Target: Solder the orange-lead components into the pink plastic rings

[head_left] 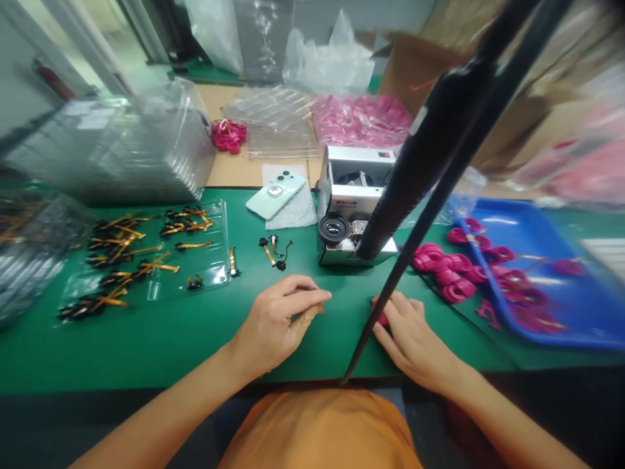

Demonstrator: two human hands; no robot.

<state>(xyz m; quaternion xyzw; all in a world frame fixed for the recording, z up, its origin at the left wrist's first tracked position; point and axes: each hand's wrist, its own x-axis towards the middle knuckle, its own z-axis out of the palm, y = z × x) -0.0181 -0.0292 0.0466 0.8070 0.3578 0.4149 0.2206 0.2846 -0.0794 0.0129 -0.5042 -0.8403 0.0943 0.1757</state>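
Over the front of the green table, my left hand (276,322) is closed in a pinch, thumb against fingers. A small orange-gold tip, like a flex cable end (320,307), shows at its fingertips; the rest is hidden. To its right, my right hand (415,335) is closed around a pink plastic part (382,318), partly covered by the fingers and a black pole. More pink ring-shaped parts (454,280) lie in a heap beyond that hand. A few loose flex cables with black ends (267,251) lie beyond my left hand.
A black pole (439,143) slants across the view. Behind stands a white-and-black machine with a round lens (334,228), beside a pale green phone (276,195). Clear trays (222,277) with flex cables are at left. A blue tray (586,312) with pink parts is at right.
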